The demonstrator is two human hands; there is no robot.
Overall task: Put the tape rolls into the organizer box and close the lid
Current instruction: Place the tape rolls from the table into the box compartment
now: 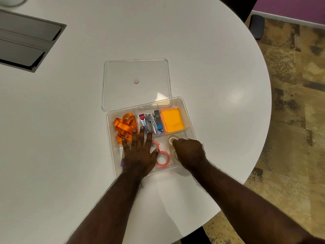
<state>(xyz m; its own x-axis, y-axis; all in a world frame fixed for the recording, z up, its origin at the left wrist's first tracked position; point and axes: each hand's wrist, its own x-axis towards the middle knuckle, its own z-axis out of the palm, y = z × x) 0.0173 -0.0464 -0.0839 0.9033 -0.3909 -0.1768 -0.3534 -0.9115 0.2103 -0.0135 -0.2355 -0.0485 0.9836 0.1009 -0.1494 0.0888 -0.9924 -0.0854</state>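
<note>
- A clear plastic organizer box (pixel 186 110) with several compartments is shown on a white round desk (pixel 202 59), near its 6 o'clock edge.
- The transparent lid (pixel 135 74) is laid flat on the desk at the box's 12 o'clock side, its near corner overlapped by the box; the box is thus shown open.
- The left hand (pixel 139 152) is spread flat, fingers apart, over the near left compartments; nothing is seen to be gripped by it.
- The right hand (pixel 190 154) is curled over the near right compartment, fingertips touching a clear tape roll (pixel 173 139); whether the roll is actually pinched cannot be told.
- Two pink tape rolls are seen in the near middle compartment: one (pixel 162 158) lying flat at the left thumb, the other (pixel 155 144) partly hidden under the left fingers.
- At the far side, from 9 to 3 o'clock, an orange ribbon (pixel 124 125), small metal staplers (pixel 152 122) and an orange sticky-note pad (pixel 172 120) are held in separate compartments.
- A grey recessed panel (pixel 26 39) is set into the desk at 10 o'clock.
</note>
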